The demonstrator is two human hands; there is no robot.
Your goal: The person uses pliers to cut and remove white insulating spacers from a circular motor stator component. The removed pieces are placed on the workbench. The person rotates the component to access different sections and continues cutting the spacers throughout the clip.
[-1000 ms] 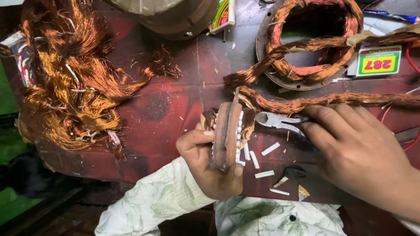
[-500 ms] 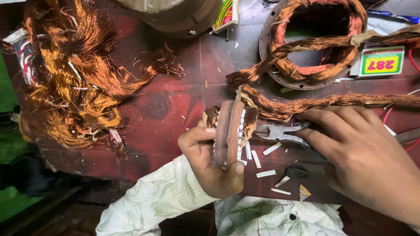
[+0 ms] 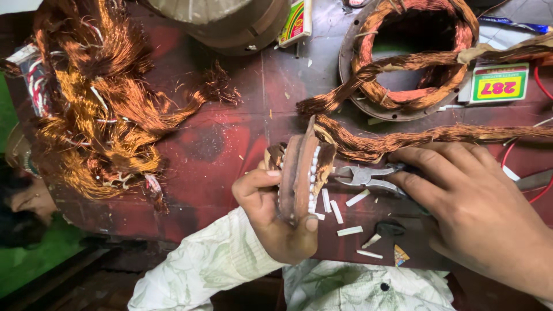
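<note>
Gripping the stator core (image 3: pixel 299 170) edge-up in our left hand (image 3: pixel 276 213), our right hand (image 3: pixel 472 213) closed on cutters (image 3: pixel 363 175), we risk nicking fingers (image 3: pixel 259 178) if blades slip.

A single head-worn camera looks steeply down from close above onto the dark red workbench (image 3: pixel 219 144), with no second view sharing the scene.
</note>
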